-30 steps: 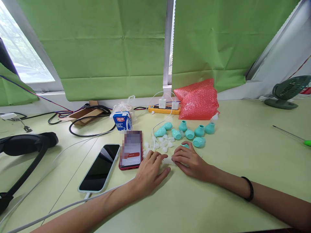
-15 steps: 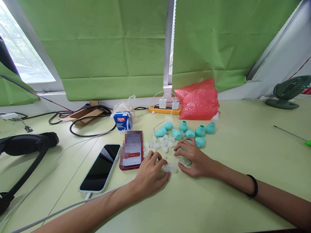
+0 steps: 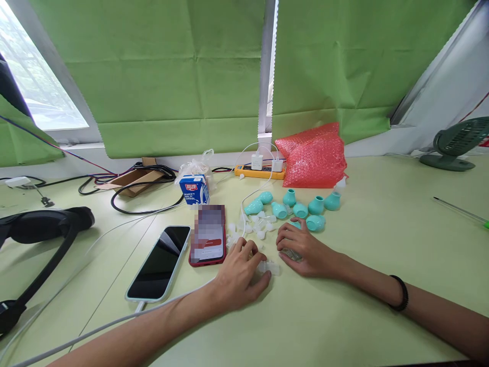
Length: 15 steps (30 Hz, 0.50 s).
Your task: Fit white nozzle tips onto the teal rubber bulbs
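My left hand (image 3: 239,272) rests on the pale green table, fingers curled, thumb and fingertips pinching a small clear plastic piece (image 3: 269,266). My right hand (image 3: 303,247) lies just to its right, fingers curled over another small clear piece (image 3: 291,253) with a teal part under the fingertips. Several teal rubber bulbs (image 3: 301,208) lie scattered just beyond the right hand. Several small clear plastic caps (image 3: 254,227) sit in a loose pile beyond the left hand. A black band circles my right wrist.
A red phone (image 3: 208,237) and a larger black phone (image 3: 160,262) on a white cable lie left of my hands. Behind are a blue milk carton (image 3: 194,190), an orange power strip (image 3: 260,172), red bubble wrap (image 3: 313,155), cables, a black headset (image 3: 38,229) and a green fan (image 3: 454,142).
My right hand drew back from the teal bulbs and curled over a small clear piece. My left hand closed its fingers on the clear piece between the hands and shifted slightly toward me.
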Each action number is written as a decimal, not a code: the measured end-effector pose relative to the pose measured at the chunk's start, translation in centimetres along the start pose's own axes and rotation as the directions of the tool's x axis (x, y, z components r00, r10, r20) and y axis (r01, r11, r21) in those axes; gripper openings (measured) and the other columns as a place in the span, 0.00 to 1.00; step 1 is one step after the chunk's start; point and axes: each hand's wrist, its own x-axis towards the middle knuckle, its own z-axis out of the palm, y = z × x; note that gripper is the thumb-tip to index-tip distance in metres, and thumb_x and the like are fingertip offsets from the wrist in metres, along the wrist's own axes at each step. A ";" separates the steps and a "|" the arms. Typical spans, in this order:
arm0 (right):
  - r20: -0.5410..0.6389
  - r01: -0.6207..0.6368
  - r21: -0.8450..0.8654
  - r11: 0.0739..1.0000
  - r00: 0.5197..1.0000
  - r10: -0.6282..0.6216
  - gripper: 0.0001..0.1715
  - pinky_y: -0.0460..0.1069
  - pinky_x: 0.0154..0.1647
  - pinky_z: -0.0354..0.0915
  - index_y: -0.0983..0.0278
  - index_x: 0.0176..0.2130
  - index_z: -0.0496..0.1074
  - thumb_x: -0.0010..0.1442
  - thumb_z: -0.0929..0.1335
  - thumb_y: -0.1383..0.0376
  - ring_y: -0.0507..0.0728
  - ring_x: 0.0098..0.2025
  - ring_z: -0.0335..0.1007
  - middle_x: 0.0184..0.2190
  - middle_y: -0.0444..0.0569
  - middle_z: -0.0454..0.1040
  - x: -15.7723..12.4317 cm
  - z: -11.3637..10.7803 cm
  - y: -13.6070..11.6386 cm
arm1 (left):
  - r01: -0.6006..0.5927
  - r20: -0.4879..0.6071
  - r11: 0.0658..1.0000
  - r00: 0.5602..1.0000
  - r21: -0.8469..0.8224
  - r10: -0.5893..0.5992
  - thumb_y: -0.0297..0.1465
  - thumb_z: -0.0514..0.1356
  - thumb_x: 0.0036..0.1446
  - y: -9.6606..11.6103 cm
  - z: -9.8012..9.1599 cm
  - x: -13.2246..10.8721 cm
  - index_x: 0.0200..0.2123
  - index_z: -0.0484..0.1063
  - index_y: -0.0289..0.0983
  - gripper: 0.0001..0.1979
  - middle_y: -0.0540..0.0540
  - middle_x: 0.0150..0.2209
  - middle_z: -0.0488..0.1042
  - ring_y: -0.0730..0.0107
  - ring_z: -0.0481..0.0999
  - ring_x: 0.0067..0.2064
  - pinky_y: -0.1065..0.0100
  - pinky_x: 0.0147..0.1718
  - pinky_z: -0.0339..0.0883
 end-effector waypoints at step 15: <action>0.027 0.008 0.079 0.997 1.000 -0.011 0.04 0.59 0.49 0.44 0.64 0.30 0.67 0.54 0.63 0.69 0.54 0.39 0.62 0.30 0.46 0.69 0.0 0.0 0.0 | -0.068 -0.008 0.996 0.998 -0.059 0.068 0.26 0.52 0.50 -0.1 0.1 0.1 0.36 0.64 0.34 0.08 0.43 0.35 0.67 0.63 0.61 0.37 0.61 0.37 0.62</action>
